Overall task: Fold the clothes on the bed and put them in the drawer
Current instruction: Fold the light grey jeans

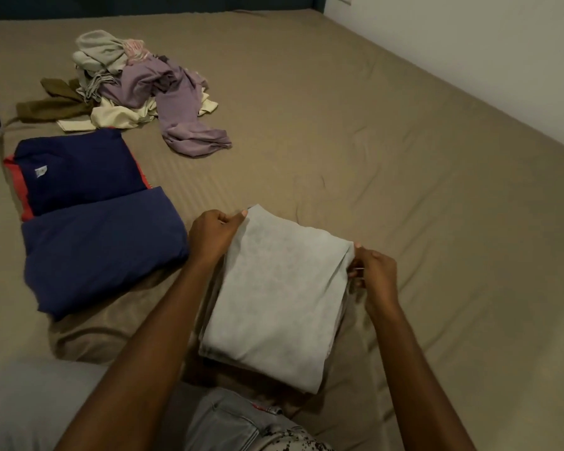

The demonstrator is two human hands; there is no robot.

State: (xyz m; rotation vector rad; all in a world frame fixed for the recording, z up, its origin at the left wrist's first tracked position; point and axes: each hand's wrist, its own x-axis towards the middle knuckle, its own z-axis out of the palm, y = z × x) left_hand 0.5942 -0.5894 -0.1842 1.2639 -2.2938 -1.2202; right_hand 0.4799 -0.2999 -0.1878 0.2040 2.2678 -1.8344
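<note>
A pale grey garment lies folded into a rectangle on the bed, close to the near edge. My left hand pinches its far left corner. My right hand pinches its far right corner. To the left lie two folded dark blue garments: one nearer me, the other with red trim and a small white label behind it. A loose pile of unfolded clothes in grey, lilac, cream and olive sits at the far left of the bed. No drawer is in view.
The bed's tan sheet stretches bare to the right and far side. A white wall runs along the right edge of the bed. A dark headboard closes the far end. My grey trousers show at the bottom.
</note>
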